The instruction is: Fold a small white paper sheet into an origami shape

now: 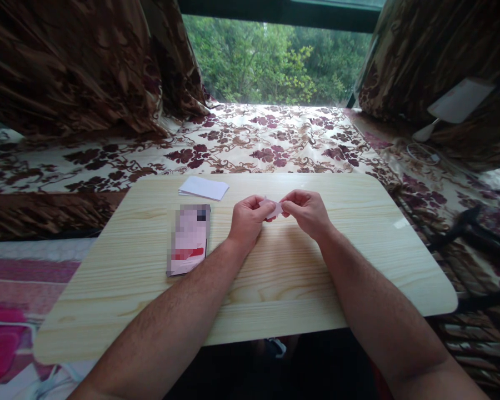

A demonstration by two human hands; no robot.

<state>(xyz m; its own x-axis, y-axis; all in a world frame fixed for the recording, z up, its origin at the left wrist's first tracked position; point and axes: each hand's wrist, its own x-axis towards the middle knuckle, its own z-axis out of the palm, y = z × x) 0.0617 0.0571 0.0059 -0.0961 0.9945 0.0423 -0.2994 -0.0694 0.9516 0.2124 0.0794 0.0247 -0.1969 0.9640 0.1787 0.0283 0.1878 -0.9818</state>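
Between my two hands, just above the wooden-topped table [291,294], is a small piece of white paper [274,209], seemingly folded. My left hand [250,218] grips it with the thumb on top and fingers beneath. From the other side, my right hand [305,210] pinches the paper's right edge between thumb and fingertips. My fingers cover part of the paper, so its full shape cannot be made out. To the left of my left hand lie a few white paper sheets [205,188] in a stack. Nearer me rests a phone-like flat object [189,236], partly pixelated, with a red patch.
A floral-covered ledge [270,133] runs behind the table under a window. At the right on the ledge stands a white lamp [460,103] with its cable. Brown curtains [75,61] hang at both sides. Pink cloth [4,344] lies low at the left.
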